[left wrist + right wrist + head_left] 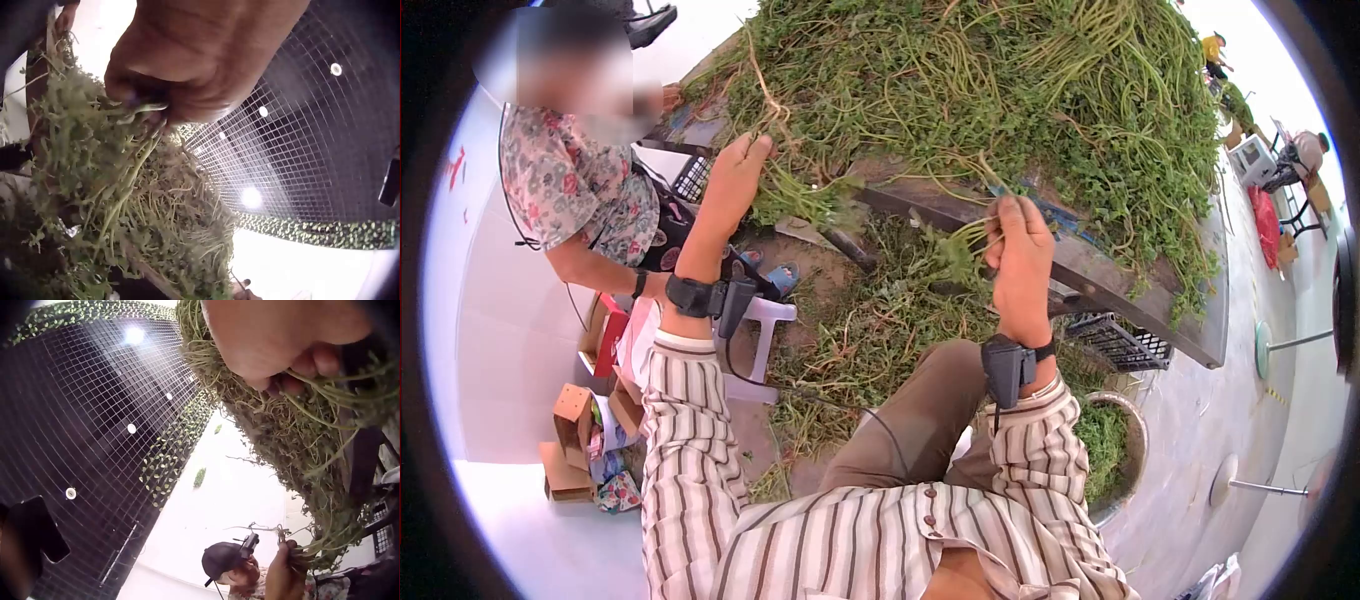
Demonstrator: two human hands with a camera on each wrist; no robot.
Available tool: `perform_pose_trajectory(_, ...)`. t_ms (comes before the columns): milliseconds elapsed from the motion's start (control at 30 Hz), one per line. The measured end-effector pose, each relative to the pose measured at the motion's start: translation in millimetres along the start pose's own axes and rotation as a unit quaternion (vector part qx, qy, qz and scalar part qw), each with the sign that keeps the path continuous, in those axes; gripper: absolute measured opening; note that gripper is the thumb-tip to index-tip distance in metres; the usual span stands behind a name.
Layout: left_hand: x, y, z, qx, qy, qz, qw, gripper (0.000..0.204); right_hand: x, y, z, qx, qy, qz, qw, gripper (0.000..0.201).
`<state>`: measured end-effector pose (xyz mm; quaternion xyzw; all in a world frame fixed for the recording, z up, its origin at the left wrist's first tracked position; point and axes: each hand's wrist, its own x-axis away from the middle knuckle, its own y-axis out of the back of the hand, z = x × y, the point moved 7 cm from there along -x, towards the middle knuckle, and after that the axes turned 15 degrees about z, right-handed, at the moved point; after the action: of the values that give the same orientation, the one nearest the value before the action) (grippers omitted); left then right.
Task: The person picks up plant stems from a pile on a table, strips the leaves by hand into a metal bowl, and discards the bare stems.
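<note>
In the head view my left hand (735, 188) grips a bunch of leafy green stems (795, 198) near the table's edge. Pale, root-like ends stick up above the fingers, and the leaves hang to the right. The left wrist view shows the curled fingers round the green stems (134, 167). My right hand (1022, 255) pinches a smaller bundle of green stems (968, 245), its leafy ends pointing left and down. Seen from the right wrist, several thin stems (334, 394) pass under the bent fingers. Both hands are in front of a large heap of greens (960, 90).
The heap lies on a dark table (1130, 300). Loose greens (870, 330) litter the floor below, near a white stool (765, 335). A black crate (1125, 342) stands under the table, with a round tub (1135, 440) of greens at right. Another person (580, 190) sits at left.
</note>
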<state>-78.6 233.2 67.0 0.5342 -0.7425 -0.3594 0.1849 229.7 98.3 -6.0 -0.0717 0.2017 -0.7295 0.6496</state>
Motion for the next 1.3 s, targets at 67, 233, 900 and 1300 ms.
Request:
perform_pose_trajectory(67, 3, -8, -1, 0.099, 0.025, 0.048, 0.994, 0.034, -3, -4, 1, -0.001, 0.011, 0.008, 1.000, 0.022)
perform_pose_trajectory(233, 1, -32, -37, 0.149, -0.033, 0.074, 0.985, 0.035, -2, -26, -7, 0.001, -0.017, 0.091, 0.996, 0.020)
perform_pose_trajectory(900, 19, -114, -107, 0.177, -0.025, 0.317, 0.931, 0.035, 5, -58, -19, 0.086, -0.050, 0.156, 0.983, 0.019)
perform_pose_trajectory(1300, -9, -75, -69, -0.286, -0.155, 0.076, 0.942, 0.026, 6, -53, -18, 0.142, -0.068, 0.153, 0.976, 0.022)
